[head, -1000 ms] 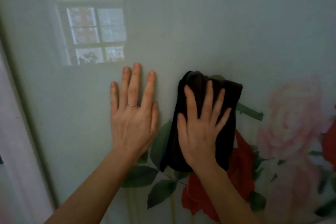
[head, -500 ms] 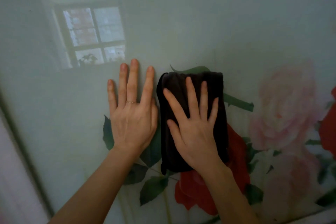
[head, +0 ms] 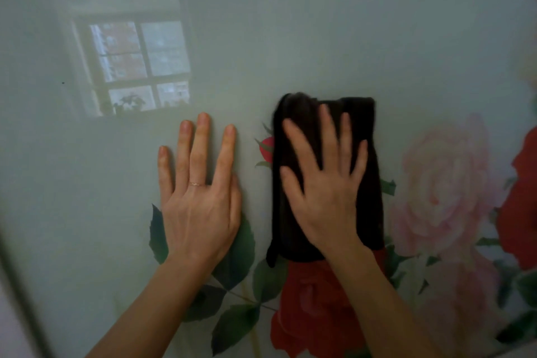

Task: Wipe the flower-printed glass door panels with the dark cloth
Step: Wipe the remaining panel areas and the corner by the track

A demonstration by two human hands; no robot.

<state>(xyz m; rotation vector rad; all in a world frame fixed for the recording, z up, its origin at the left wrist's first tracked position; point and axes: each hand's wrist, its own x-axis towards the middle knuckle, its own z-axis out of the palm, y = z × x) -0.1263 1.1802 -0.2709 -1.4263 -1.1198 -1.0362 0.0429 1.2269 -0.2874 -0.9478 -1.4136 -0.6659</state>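
Black in tone, the dark cloth (head: 370,183) sits directly under the fingers (head: 328,136) of the right hand (head: 322,200), right of frame centre. I read those fingers as straight and spread wide, pressing the cloth flat against the glass door panel (head: 319,38); none curl round the fabric. The fingertips are motion-blurred. The cloth is folded into an upright oblong. Its top edge shows above the fingertips and its bottom edge sits at the wrist, with a small corner hanging at lower left.

The fingers (head: 200,148) of the left hand (head: 200,212), just left of centre, are straight and close together, lying flat on the bare glass and holding nothing. A thin ring (head: 197,183) sits on one of them. The left hand is beside the cloth, not touching it; a strip of glass shows between them.

Outward from the hands:
- A small red bud (head: 266,148) shows at the cloth's left edge.
- A large red rose (head: 313,308) is printed below the cloth, partly covered by it and by the right forearm.
- Dark green leaves (head: 245,244) lie under and below the left palm.
- A pale pink rose (head: 444,183) fills the right of the frame, with another red bloom (head: 523,197) cut by the right edge.
- At upper left the glass reflects a window (head: 136,61).
- A dark frame edge (head: 23,285) runs down the lower left corner.
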